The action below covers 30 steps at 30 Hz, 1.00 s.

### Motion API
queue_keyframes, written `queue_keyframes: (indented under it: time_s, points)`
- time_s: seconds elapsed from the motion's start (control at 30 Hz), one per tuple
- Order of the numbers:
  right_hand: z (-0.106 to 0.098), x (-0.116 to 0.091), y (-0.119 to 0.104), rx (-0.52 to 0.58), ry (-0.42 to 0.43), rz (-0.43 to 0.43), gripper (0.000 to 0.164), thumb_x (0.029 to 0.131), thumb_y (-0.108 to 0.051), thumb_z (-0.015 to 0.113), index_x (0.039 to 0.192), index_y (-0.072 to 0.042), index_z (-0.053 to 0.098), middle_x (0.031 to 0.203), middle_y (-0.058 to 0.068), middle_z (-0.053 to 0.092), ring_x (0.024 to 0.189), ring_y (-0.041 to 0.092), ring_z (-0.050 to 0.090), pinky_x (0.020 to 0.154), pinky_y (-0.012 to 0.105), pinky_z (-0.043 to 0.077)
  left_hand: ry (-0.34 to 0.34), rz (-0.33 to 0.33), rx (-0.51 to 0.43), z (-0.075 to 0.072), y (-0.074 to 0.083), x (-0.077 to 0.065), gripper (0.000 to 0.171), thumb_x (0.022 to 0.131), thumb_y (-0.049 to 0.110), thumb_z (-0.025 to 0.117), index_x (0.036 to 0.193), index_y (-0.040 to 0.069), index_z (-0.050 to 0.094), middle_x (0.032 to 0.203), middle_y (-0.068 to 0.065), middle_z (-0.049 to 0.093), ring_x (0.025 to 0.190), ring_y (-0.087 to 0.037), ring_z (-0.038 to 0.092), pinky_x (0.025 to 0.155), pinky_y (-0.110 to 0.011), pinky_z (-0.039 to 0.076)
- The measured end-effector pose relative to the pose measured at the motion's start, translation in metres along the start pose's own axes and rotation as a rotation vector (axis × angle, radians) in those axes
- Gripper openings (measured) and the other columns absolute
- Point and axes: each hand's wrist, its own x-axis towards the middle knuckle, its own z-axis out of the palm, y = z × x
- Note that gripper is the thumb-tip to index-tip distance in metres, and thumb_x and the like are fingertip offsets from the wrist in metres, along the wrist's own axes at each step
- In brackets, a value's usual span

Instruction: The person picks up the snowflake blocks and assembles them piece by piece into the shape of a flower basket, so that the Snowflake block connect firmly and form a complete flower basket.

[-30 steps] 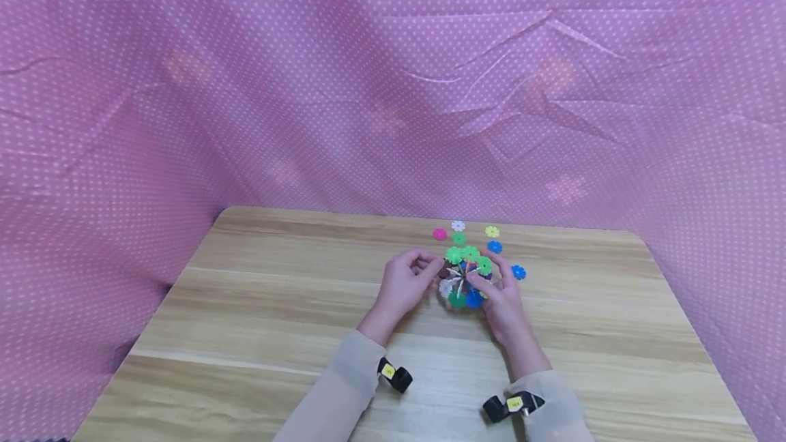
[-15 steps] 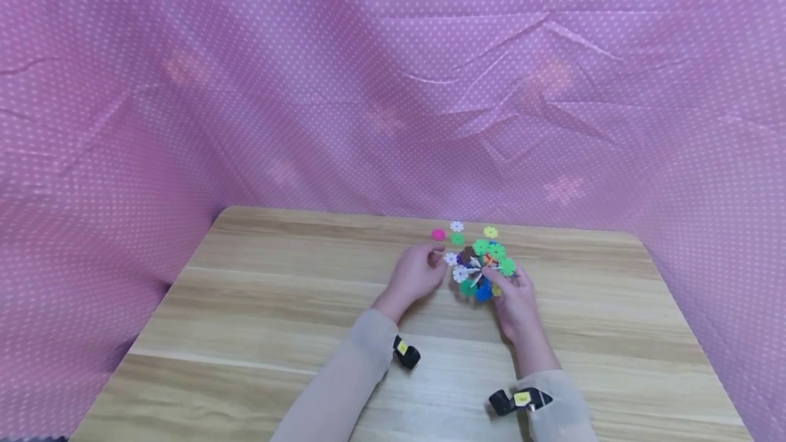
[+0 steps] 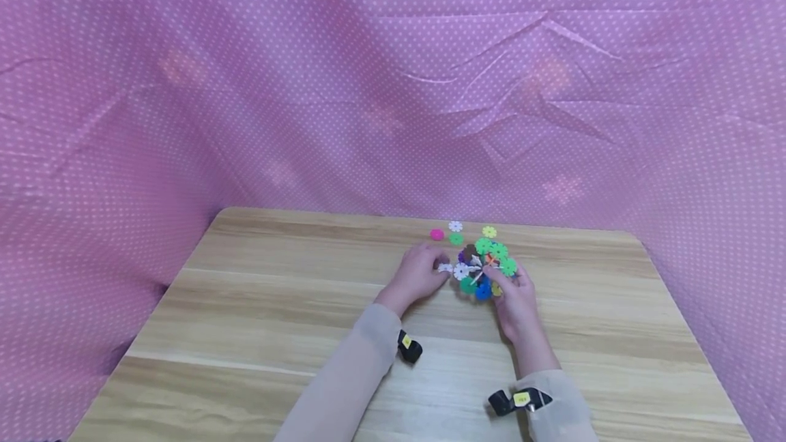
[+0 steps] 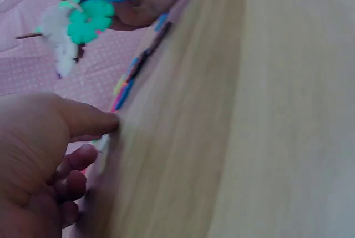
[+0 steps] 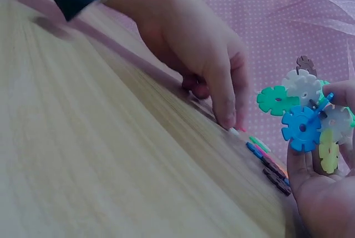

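Observation:
My right hand (image 3: 514, 295) holds a cluster of interlocked snowflake discs, with green discs (image 3: 499, 251), a blue disc (image 3: 483, 290) and a brown disc (image 3: 469, 253) showing around it. The thumb lies over the cluster's middle. In the right wrist view the held cluster's blue disc (image 5: 302, 128) faces the camera beside a yellow disc (image 5: 329, 152). Left of the cluster, my left hand (image 3: 419, 273) pinches a white snowflake disc (image 3: 445, 268) at the tabletop, its fingers partly covering it. The left wrist view shows only a sliver of this white disc (image 4: 104, 142) under the fingertips.
Loose discs lie behind the hands near the table's (image 3: 276, 292) far edge: pink (image 3: 437, 234), white (image 3: 455, 226), green (image 3: 456, 239) and yellow (image 3: 489, 232). The right wrist view adds a dark brown disc (image 5: 276, 182) on the tabletop. A pink dotted cloth (image 3: 368, 121) hangs behind.
My left hand has come off the cluster's side and down onto a loose white disc. My right hand has shifted the cluster to the right, over where blue discs showed earlier.

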Motion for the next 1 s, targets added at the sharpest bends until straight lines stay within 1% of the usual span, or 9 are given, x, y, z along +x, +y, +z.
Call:
queue_keyframes:
  time_s: [0.13, 0.27, 0.33, 0.47, 0.53, 0.6, 0.7, 0.83, 1.0]
  points:
    - [0.0, 0.0, 0.003, 0.013, -0.006, -0.03, 0.038, 0.103, 0.0, 0.071, 0.136, -0.015, 0.063, 0.124, -0.007, 0.075, 0.119, 0.013, 0.069, 0.105, 0.029, 0.057, -0.011, -0.042, -0.07, -0.007, -0.004, -0.012, 0.021, 0.094, 0.023, 0.085, 0.106, 0.01, 0.072, 0.097, 0.0, 0.065, 0.091, -0.016, 0.06, 0.086, -0.034, 0.055]
    - [0.001, -0.001, 0.005, 0.016, -0.021, -0.052, 0.041, 0.102, 0.001, 0.072, 0.138, -0.017, 0.062, 0.13, -0.007, 0.073, 0.122, 0.013, 0.069, 0.107, 0.029, 0.057, 0.012, -0.11, -0.208, -0.014, -0.007, -0.028, 0.018, 0.097, 0.018, 0.081, 0.104, 0.012, 0.065, 0.092, 0.001, 0.062, 0.085, -0.015, 0.059, 0.078, -0.032, 0.055]
    - [0.002, -0.002, 0.007, 0.025, -0.025, -0.059, 0.044, 0.101, 0.002, 0.073, 0.138, -0.018, 0.061, 0.131, -0.006, 0.074, 0.121, 0.013, 0.07, 0.107, 0.029, 0.057, 0.051, -0.146, -0.304, -0.017, -0.008, -0.035, 0.015, 0.1, 0.017, 0.079, 0.106, 0.012, 0.065, 0.092, 0.001, 0.064, 0.084, -0.014, 0.061, 0.077, -0.031, 0.056]
    - [0.006, -0.003, 0.011, 0.025, -0.035, -0.057, 0.043, 0.1, 0.005, 0.073, 0.133, -0.018, 0.059, 0.124, -0.005, 0.077, 0.112, 0.013, 0.074, 0.101, 0.029, 0.06, 0.19, -0.198, -0.493, -0.023, -0.006, -0.044, 0.016, 0.101, 0.014, 0.078, 0.113, 0.011, 0.068, 0.097, 0.001, 0.069, 0.085, -0.013, 0.067, 0.078, -0.028, 0.061]
    - [0.008, -0.003, 0.013, 0.018, -0.026, -0.059, 0.042, 0.099, 0.006, 0.074, 0.131, -0.018, 0.059, 0.119, -0.004, 0.079, 0.107, 0.012, 0.076, 0.097, 0.028, 0.062, 0.255, -0.186, -0.569, -0.027, -0.003, -0.046, 0.019, 0.101, 0.01, 0.078, 0.117, 0.008, 0.069, 0.099, -0.001, 0.072, 0.085, -0.014, 0.07, 0.078, -0.028, 0.063]
    - [0.01, -0.003, 0.014, 0.008, -0.015, -0.059, 0.041, 0.099, 0.005, 0.075, 0.129, -0.017, 0.059, 0.115, -0.005, 0.08, 0.103, 0.011, 0.076, 0.093, 0.026, 0.063, 0.29, -0.166, -0.618, -0.03, 0.003, -0.047, 0.02, 0.1, 0.009, 0.078, 0.119, 0.006, 0.071, 0.099, -0.002, 0.074, 0.085, -0.015, 0.072, 0.077, -0.028, 0.064]
    - [0.011, -0.004, 0.015, -0.008, -0.001, -0.069, 0.041, 0.099, 0.004, 0.076, 0.13, -0.017, 0.06, 0.112, -0.005, 0.079, 0.1, 0.011, 0.075, 0.09, 0.025, 0.063, 0.289, -0.137, -0.678, -0.032, 0.011, -0.049, 0.018, 0.099, 0.01, 0.079, 0.115, 0.004, 0.075, 0.095, -0.003, 0.077, 0.082, -0.021, 0.077, 0.073, -0.028, 0.065]
    - [0.015, -0.005, 0.016, -0.021, -0.01, -0.076, 0.046, 0.099, 0.004, 0.076, 0.136, -0.016, 0.058, 0.117, -0.004, 0.079, 0.104, 0.012, 0.075, 0.095, 0.027, 0.062, 0.268, -0.133, -0.736, -0.03, 0.019, -0.05, 0.014, 0.1, 0.011, 0.08, 0.109, 0.002, 0.076, 0.088, -0.004, 0.078, 0.081, -0.032, 0.081, 0.069, -0.031, 0.065]
    - [0.021, -0.005, 0.016, -0.014, -0.012, -0.082, 0.051, 0.098, 0.005, 0.076, 0.14, -0.016, 0.058, 0.125, 0.001, 0.078, 0.11, 0.014, 0.075, 0.1, 0.03, 0.061, 0.282, -0.138, -0.765, -0.028, 0.025, -0.05, 0.011, 0.099, 0.007, 0.08, 0.106, 0.0, 0.076, 0.086, -0.009, 0.078, 0.081, -0.039, 0.08, 0.071, -0.044, 0.068]
